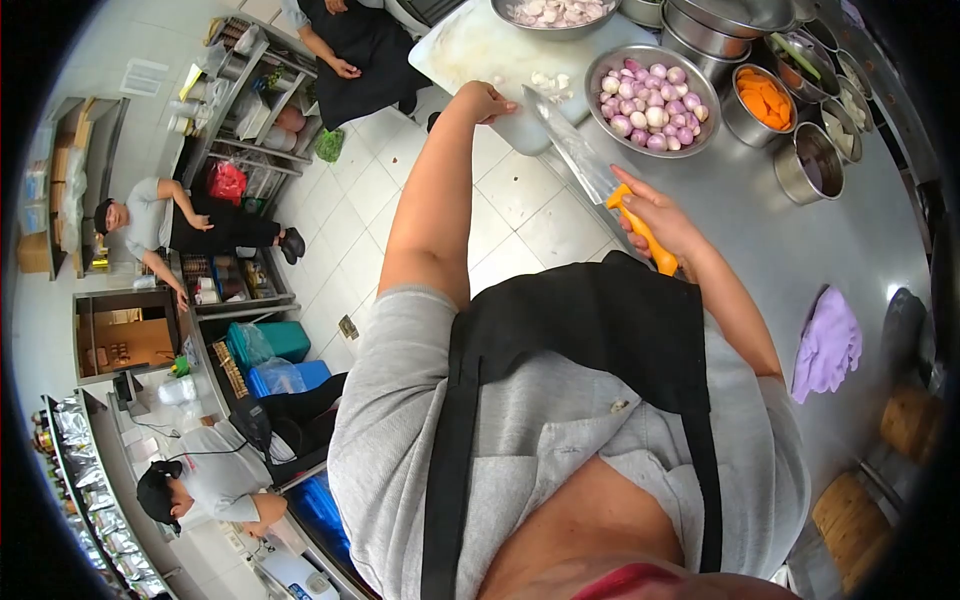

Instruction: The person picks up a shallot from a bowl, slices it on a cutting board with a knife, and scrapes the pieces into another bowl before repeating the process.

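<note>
My right hand (658,218) grips the yellow-orange handle of a kitchen knife (580,150), its broad blade pointing up and left toward the cutting board. The knife tip reaches the edge of the white cutting board (455,50). Over the board's near edge, my left hand (487,102) has its fingers drawn together; whatever is in them, if anything, is too small to make out. Small white pieces (552,86) lie on the board beside the blade. A steel bowl (592,115) of peeled purple shallots (652,105) stands right of the knife. Another bowl with sliced pale pieces (558,12) sits at the top.
Stacked steel pots (705,40), a pot of orange carrot pieces (764,98) and a steel container (808,168) crowd the counter's right. A purple cloth or glove (828,345) lies on the steel counter (735,235). Several people work nearby, one in a black apron (365,65).
</note>
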Tool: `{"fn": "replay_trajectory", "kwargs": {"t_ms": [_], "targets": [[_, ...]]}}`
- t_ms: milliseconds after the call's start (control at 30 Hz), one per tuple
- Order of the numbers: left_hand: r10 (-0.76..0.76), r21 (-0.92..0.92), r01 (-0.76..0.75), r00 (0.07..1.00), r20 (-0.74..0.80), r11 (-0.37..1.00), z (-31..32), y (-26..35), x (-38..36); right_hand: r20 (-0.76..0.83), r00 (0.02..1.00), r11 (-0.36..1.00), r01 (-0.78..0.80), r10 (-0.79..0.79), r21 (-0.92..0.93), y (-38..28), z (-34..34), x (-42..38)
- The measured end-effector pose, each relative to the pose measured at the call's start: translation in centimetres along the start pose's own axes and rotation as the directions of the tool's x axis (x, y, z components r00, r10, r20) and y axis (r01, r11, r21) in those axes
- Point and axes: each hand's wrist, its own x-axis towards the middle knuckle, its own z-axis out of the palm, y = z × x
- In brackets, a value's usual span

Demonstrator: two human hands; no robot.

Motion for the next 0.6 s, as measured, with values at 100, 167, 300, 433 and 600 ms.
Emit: {"fn": "replay_trajectory", "kwargs": {"t_ms": [100,167,300,433,600], "targets": [[-0.052,0.097,0.049,0.998,0.027,0.994,-0.4,0.3,0.2,0.021,1.0,1.0,-0.003,0.003,-0.023,0.5,0.3,0.6],[-0.092,0.141,0.084,0.994,0.051,0.986,-0.6,0.0,0.6,0.011,1.0,0.999,-0.005,0.005,-0.032,0.5,0.5,0.8],[-0.098,0.101,0.091,0.993,0.067,0.991,-0.5,-0.4,1.3,-0.007,1.0,0.997,-0.018,0.018,-0.073,0.2,0.7,0.8],[-0.089,0.093,0.084,0.994,0.057,0.992,-0.3,-0.8,1.6,-0.024,0.999,0.995,-0.03,0.028,-0.099,-0.1,1.1,0.7],[-0.062,0.158,0.053,0.997,0.053,0.986,-0.1,-0.5,1.1,-0.049,0.997,0.988,-0.059,0.053,-0.143,-0.7,2.1,0.9]]}}
